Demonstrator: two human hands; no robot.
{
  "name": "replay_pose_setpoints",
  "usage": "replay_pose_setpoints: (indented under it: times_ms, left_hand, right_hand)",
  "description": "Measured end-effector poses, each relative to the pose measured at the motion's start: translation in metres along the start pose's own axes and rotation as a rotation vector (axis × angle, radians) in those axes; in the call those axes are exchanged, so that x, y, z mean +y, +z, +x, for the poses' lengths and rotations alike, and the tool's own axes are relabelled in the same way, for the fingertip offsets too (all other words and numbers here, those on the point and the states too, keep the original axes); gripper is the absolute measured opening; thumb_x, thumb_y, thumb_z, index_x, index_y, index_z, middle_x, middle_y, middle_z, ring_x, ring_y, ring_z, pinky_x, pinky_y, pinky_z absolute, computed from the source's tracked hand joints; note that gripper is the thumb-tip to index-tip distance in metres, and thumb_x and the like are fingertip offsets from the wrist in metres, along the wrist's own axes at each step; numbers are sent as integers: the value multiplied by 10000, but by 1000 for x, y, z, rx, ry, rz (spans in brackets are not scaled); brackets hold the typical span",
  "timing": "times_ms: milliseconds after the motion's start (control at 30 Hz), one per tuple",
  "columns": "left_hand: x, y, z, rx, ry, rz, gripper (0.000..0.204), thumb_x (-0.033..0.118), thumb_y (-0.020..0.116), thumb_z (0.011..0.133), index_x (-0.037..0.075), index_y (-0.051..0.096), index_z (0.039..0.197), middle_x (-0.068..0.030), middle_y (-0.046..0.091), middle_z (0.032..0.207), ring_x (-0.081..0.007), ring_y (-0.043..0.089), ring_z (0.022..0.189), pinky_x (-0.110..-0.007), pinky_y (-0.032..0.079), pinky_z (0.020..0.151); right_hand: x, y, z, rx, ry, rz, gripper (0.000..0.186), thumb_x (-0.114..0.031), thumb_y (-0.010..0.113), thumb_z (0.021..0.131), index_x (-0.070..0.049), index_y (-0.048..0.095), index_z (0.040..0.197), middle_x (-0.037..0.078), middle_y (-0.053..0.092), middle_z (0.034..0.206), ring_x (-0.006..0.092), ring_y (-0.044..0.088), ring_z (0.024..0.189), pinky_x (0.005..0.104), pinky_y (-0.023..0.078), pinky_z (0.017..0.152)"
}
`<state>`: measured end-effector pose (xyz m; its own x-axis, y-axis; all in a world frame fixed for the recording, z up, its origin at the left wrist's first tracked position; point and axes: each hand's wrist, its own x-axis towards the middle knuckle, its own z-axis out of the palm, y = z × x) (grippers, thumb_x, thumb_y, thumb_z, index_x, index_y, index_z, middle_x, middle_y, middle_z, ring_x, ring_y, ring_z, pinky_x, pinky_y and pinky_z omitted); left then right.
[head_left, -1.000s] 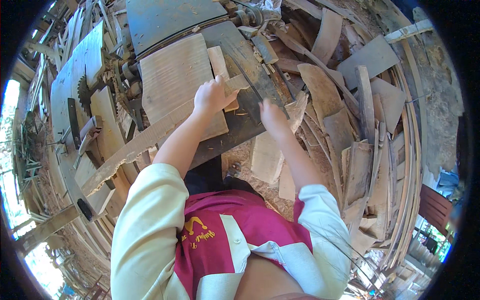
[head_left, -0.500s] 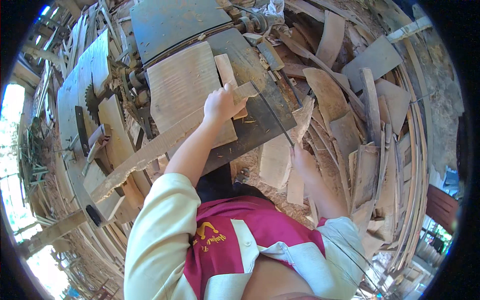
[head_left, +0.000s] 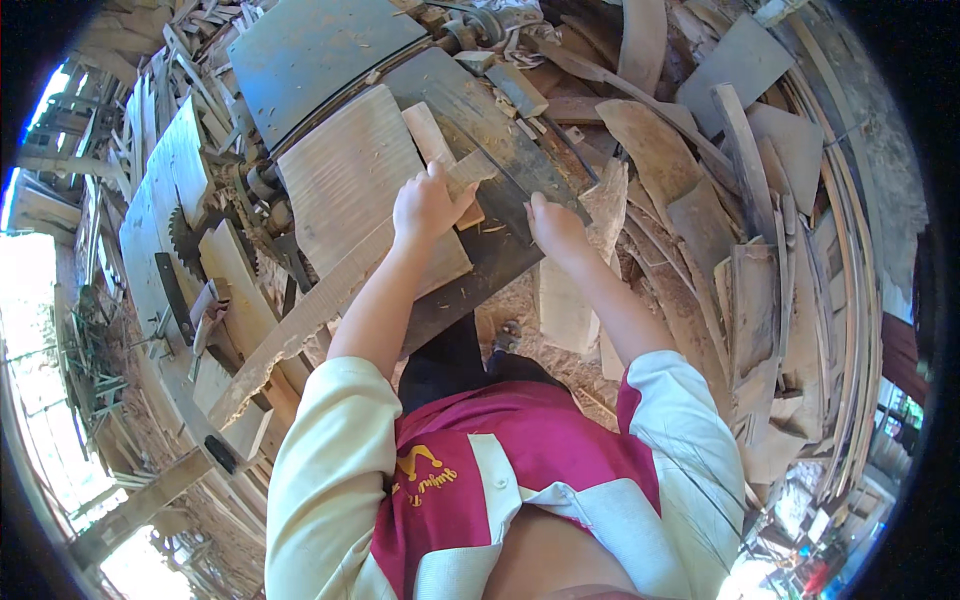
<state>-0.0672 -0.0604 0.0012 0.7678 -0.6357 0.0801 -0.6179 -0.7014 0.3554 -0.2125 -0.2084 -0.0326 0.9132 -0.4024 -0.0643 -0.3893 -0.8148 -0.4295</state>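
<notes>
My left hand is closed over the far end of a long wooden board with a rough, wavy edge. The board slants from the lower left up to the work surface. In my right hand, the fingers are wrapped round the near end of a thin dark strip, like a narrow blade. It runs forward and left past the board's end; whether it touches the wood I cannot tell. Beneath the board lie a wide pale board and a narrow wooden piece, both on a dark metal table.
A toothed circular saw blade stands up at the left, near a hammer-like tool. A grey-blue metal plate is at the far side. Scrap boards pile up on the right.
My right hand has pushed forward and left with the thin strip, from below the table's edge to close by the board's end. My left hand keeps its hold. The view has shifted slightly.
</notes>
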Motion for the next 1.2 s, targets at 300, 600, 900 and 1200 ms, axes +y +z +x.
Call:
replay_pose_setpoints:
  times_ms: [300, 600, 900, 1200]
  left_hand:
    - [-5, -3, -2, -7, 42, -1, 544, 521, 613, 718, -1, 499, 825, -192, 602, 708, -341, 609, 679, -404, 499, 590]
    - [2, -7, 0, -29, 0, -35, 548, 524, 622, 704, -1, 501, 803, -193, 609, 717, -355, 612, 696, -422, 498, 614]
    - [-8, 3, 0, 58, 75, 3, 531, 506, 640, 692, 6, 511, 818, -177, 596, 672, -319, 608, 646, -384, 499, 593]
    - [-9, 2, -3, 65, 88, 13, 526, 504, 637, 697, 11, 507, 824, -160, 589, 654, -314, 601, 646, -380, 489, 596]
  right_hand:
    - [45, -4, -106, -24, 95, -58, 189, -235, 465, 879, -51, 456, 840, 188, 567, 600, 394, 568, 550, 484, 440, 480]
    - [-14, 0, 8, 20, 10, 19, 204, -213, 390, 892, -29, 464, 848, 210, 592, 678, 392, 590, 624, 490, 459, 565]
    - [-7, -4, -43, -4, 103, -26, 205, -240, 424, 894, -44, 448, 839, 212, 574, 617, 390, 586, 596, 491, 457, 525]
    - [9, -11, -86, -60, 161, -72, 210, -248, 439, 887, -41, 448, 854, 208, 573, 621, 399, 578, 599, 498, 451, 538]
